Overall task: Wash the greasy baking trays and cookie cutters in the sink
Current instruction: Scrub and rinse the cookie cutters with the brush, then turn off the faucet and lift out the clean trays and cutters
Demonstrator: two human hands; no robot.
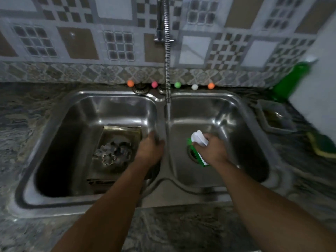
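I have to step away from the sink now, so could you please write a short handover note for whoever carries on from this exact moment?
Left hand: at the divider between the two basins, by the running water; blurred, so I cannot tell whether it holds anything.
Right hand: grips the white-handled, green-bristled scrubbing brush over the right basin's drain.
Things: the square metal baking trays lie in the left basin of the steel double sink, with the scalloped metal cookie cutters on top. A green-and-yellow sponge lies on the counter to the right.
Done: water running, brush in hand.
Left: scrub and rinse the trays and cutters.
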